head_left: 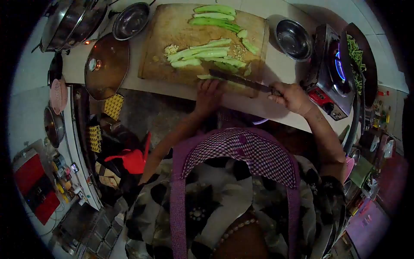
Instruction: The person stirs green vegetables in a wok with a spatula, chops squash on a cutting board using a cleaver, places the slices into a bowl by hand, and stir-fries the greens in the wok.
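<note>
Countertop (282, 71), pale and smooth, carries a thick rectangular wooden cutting board (161, 26), whose near edge lies close to the counter's front edge at left, with a wider bare strip in front of it at right. A narrow gap parts the board from the round glass lid (110, 64) on its left; the wider space toward the black gas stove with a red panel (325, 86) holds a shiny round metal bowl (294, 39). Another metal bowl (131, 21) sits just beside the board's far left corner. The right hand (295, 98) is closed around the handle of a long dark-bladed knife (241, 80), its blade slanting over the board's near part. The left hand (209, 93) has its fingers bent, partly closed, at the board's near edge, fingertips at a pale green strip (206, 77) beside the blade; whether they grip it, I cannot tell. Long light-green vegetable pieces (198, 54) lie across the board's middle and far side. A dark wok (368, 64) with chopped greens stands over a blue flame. Pale marks on the stove's panel are too small to read.
</note>
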A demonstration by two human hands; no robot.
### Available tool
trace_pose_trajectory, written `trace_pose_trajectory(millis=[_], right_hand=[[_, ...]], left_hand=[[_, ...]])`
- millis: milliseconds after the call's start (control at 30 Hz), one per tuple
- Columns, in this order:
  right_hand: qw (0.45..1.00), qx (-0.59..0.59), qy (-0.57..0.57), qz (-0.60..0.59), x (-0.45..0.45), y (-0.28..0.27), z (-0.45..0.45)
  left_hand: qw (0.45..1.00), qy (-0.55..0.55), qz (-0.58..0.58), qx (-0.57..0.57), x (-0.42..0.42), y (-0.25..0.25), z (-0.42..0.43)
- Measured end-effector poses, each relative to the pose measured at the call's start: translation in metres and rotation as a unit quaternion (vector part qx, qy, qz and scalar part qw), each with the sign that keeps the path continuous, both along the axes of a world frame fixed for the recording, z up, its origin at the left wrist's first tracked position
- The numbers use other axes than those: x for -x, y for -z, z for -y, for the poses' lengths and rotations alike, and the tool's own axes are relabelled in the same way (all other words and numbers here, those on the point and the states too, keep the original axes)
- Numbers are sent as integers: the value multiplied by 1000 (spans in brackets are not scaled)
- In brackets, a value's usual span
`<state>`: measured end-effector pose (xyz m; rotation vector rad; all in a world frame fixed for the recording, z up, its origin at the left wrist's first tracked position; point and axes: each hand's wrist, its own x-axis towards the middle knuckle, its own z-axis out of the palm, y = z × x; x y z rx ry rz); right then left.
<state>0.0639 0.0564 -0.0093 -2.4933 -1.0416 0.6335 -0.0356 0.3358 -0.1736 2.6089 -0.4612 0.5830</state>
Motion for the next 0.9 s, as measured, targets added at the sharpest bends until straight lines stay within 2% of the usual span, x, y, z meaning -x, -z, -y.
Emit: trace_pose_trajectory(millis=[67, 167, 200, 267, 367, 500, 600, 667, 800, 900], right_hand=[[999, 31, 8, 2, 8, -1, -3], [996, 26, 0, 82, 32, 5, -9], [994, 70, -1, 85, 39, 8, -9], [993, 77, 5, 92, 49, 13, -12], [992, 72, 2, 102, 54, 27, -13], [986, 132, 13, 101, 53, 41, -18], [991, 78, 17, 111, 60, 49, -7], [994, -1, 53, 97, 61, 47, 1], [977, -143, 138, 79, 67, 39, -1], [961, -121, 245, 36, 70, 26, -6]], left_hand=[[1000, 8, -4, -1, 0, 0, 0], [999, 18, 40, 13, -5, 4, 0], [999, 16, 39, 16, -5, 7, 0], [999, 13, 34, 21, -2, 13, 1], [996, 25, -82, -8, 3, 18, -2], [1000, 19, 4, -4, -2, 16, 0], [1000, 5, 11, -17, 1, 14, -1], [999, 2, 37, 2, -3, 13, -2], [999, 17, -24, 27, -12, -11, -4], [997, 18, -75, -6, -38, -49, 1]])
